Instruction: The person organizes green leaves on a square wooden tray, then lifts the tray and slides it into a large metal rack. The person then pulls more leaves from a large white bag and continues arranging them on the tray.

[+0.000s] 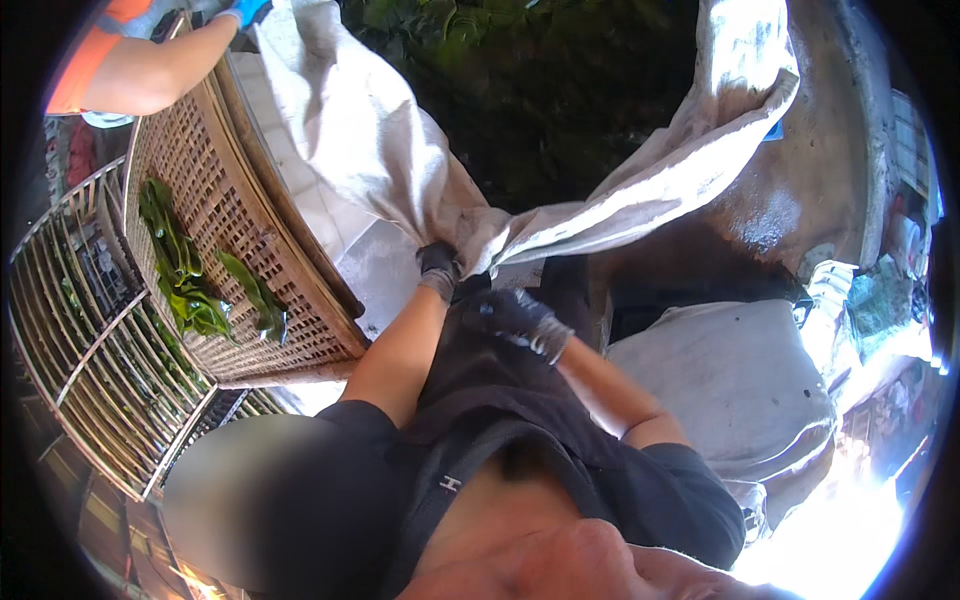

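Observation:
My left hand (437,262), in a dark glove with a pale cuff, grips the gathered lower part of a long white cloth (640,175). The cloth rises on both sides of a large dark mass of wet-looking green leaves (520,90). Just to the right and below, my right hand (512,318), also gloved, is in front of my dark trousers with loosely bent, open fingers and nothing visible in it.
A co-worker's blue-gloved hand (247,12) is at the cloth's upper left end. Woven trays (215,150) with green leaves and slatted baskets (70,330) stand left. A brown curved surface (805,200) and a pale covered bundle (715,380) are to the right.

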`<action>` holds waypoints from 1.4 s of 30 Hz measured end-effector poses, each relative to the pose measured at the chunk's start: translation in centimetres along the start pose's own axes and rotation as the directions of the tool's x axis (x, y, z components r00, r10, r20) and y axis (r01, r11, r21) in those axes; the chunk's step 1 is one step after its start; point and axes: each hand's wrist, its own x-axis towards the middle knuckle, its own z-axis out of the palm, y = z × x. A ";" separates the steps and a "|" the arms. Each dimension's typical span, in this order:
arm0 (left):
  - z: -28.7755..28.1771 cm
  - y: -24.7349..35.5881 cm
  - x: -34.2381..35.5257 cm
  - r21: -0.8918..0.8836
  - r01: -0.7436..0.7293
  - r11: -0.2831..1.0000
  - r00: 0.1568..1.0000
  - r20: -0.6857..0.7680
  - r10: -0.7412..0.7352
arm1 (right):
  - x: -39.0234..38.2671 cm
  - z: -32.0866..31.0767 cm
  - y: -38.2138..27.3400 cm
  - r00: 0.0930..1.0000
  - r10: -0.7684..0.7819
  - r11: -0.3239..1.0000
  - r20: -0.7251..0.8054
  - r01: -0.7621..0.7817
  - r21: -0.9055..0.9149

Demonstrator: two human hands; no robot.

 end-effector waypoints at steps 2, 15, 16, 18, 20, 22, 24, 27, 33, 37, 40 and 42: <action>-3.0 -1.3 -0.5 -0.113 0.016 0.994 1.000 0.012 -0.015 | 2.8 -5.2 -2.0 0.995 -0.034 0.990 -0.098 0.020 -0.138; 1.6 11.8 -24.6 0.806 -0.582 0.105 0.618 0.355 0.701 | -0.4 -5.7 2.7 0.677 0.695 0.693 0.244 -0.539 -0.479; 4.0 14.2 -25.6 0.728 -0.684 -0.052 0.541 0.554 0.633 | -0.2 -5.5 2.4 0.685 0.700 0.680 0.202 -0.553 -0.481; 9.8 17.0 -25.3 0.513 -0.814 -0.273 0.389 0.830 0.400 | -0.1 -5.6 2.0 0.736 0.638 0.734 0.226 -0.493 -0.467; 12.0 13.4 -18.4 0.409 -0.791 -0.455 0.484 0.874 -0.055 | -1.1 -3.7 5.7 0.795 0.585 0.761 0.160 -0.470 -0.447; 11.5 9.5 -10.3 0.284 -0.800 -0.529 0.562 0.663 -0.494 | -1.6 -4.5 5.8 0.766 0.618 0.750 0.175 -0.509 -0.423; 12.0 8.0 -7.7 0.269 -0.815 -0.514 0.573 0.510 -0.642 | -1.2 -6.9 3.9 0.747 0.636 0.740 0.194 -0.519 -0.428; 14.0 8.1 -10.7 0.347 -0.805 -0.481 0.586 0.339 -0.736 | -0.7 -10.5 6.3 0.526 0.668 0.727 0.526 -0.314 -0.610; 13.4 1.8 -8.3 0.267 -0.853 -0.447 0.521 0.416 -0.745 | -3.1 -8.0 9.5 0.606 0.682 0.670 0.411 -0.292 -0.682; 17.5 8.4 -12.7 0.367 -0.887 -0.281 0.380 0.231 -0.896 | -3.8 -9.4 6.9 0.584 0.680 0.716 0.444 -0.395 -0.576; 16.0 11.5 -12.8 0.446 -0.888 -0.112 0.346 0.488 -0.802 | -3.5 -12.2 4.6 0.922 0.192 0.972 0.337 -0.130 -0.198; 15.3 15.3 -13.2 0.493 -0.870 0.001 0.349 0.618 -0.704 | -1.1 -15.2 -0.9 0.898 0.282 0.932 0.337 -0.173 -0.319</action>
